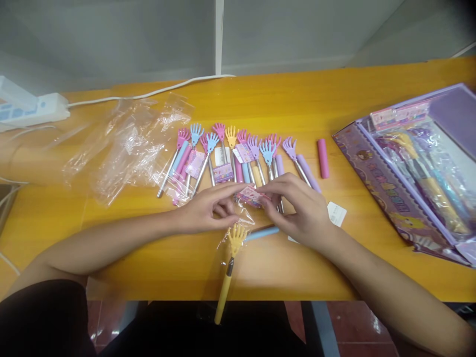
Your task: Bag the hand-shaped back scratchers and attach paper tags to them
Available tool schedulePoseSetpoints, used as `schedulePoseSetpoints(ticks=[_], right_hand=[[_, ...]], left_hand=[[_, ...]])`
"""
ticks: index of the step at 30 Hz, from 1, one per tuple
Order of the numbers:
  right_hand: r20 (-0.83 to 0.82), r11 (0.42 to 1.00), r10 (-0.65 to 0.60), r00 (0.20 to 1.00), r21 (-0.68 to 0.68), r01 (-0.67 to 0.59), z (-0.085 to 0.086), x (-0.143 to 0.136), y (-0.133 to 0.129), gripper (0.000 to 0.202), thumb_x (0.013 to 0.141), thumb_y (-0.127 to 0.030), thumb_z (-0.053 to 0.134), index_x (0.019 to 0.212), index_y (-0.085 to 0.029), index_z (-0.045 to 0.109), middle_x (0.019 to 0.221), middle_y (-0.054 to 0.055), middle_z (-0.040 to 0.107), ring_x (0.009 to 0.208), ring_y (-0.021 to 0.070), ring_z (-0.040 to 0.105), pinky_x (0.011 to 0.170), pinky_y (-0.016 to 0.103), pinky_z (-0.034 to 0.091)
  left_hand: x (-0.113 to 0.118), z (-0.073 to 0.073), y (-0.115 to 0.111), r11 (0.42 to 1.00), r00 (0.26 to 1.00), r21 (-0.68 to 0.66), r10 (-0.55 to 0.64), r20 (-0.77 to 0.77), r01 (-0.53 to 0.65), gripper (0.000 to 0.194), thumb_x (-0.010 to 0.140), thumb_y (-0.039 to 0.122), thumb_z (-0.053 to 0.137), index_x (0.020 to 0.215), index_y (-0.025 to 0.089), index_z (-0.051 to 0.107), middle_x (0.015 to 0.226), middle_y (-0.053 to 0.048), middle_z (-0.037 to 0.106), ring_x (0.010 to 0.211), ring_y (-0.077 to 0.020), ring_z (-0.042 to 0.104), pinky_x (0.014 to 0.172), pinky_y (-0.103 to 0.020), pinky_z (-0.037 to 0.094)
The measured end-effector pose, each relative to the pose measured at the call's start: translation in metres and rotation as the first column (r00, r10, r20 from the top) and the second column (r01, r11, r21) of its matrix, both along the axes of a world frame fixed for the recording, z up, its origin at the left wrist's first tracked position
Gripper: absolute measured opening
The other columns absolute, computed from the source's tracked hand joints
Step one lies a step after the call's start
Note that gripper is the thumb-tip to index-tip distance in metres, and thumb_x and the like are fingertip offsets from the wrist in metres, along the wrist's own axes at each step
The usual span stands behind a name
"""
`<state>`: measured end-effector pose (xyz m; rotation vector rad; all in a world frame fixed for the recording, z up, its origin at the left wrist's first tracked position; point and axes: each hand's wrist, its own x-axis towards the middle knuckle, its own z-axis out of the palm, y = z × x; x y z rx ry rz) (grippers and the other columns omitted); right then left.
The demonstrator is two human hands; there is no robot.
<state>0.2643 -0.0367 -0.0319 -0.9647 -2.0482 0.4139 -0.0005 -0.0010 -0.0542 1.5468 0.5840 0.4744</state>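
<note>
We have the yellow back scratcher (225, 285) in a clear bag (245, 218), its hand-shaped head toward us at the bag and its handle reaching past the front edge of the worktop (167, 263). We cannot tell whether it rests on the wood or hangs. Our left hand (208, 210) and right hand (297, 208) grip the pink header card (250, 196) from either side, fingers closed on it; holding both ends probably keeps the card steady and straight. The loose back scratchers (212, 143) lie side by side just beyond our hands, heads pointing away, which likely makes each handle easy to reach. Clear plastic bags (126, 144) are heaped to the left, apparently to stay within reach, while the purple display box (390, 183) stands open on the right, its bagged scratchers (416, 163) lying along it.
</note>
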Motion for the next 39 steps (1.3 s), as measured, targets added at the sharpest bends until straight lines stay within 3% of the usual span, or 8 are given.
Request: schedulePoseSetpoints(ticks=[17,28,39], right_hand=[[-0.055,0.989,0.041,0.998,-0.137,-0.049,-0.001,0.0052,0.0021,0.036,0.101,-0.004,0.063,0.128,-0.025,0.071,0.108,0.007,0.071,0.095,0.0207,0.068,0.081,0.038,0.057],[-0.038,0.992,0.077,0.996,-0.097,-0.081,0.0002,0.0042,0.0013,0.039,0.1,-0.004,0.064,0.132,-0.025,0.07,0.105,0.007,0.068,0.089,0.0204,0.069,0.076,0.037,0.058],[-0.07,0.982,0.067,0.995,-0.173,-0.078,0.0027,0.0048,0.0002,0.041,0.1,-0.006,0.063,0.133,-0.027,0.072,0.105,0.006,0.066,0.09,0.0209,0.066,0.078,0.039,0.057]], left_hand=[[0.0001,0.0038,0.0,1.0,1.0,-0.002,-0.004,-0.02,0.004,0.077,0.096,0.02,0.074,0.167,0.028,0.043,0.091,0.0,0.069,0.082,-0.0121,0.072,0.078,-0.024,0.067],[0.0001,0.0078,0.0003,0.999,1.0,0.046,0.0,-0.022,0.001,0.076,0.097,0.021,0.073,0.167,0.032,0.045,0.097,-0.002,0.07,0.085,-0.0131,0.074,0.08,-0.027,0.07],[-0.0007,0.008,-0.0006,0.998,1.0,0.068,-0.008,-0.013,0.009,0.077,0.098,0.022,0.073,0.168,0.032,0.042,0.103,-0.005,0.073,0.089,-0.0144,0.076,0.081,-0.027,0.07]])
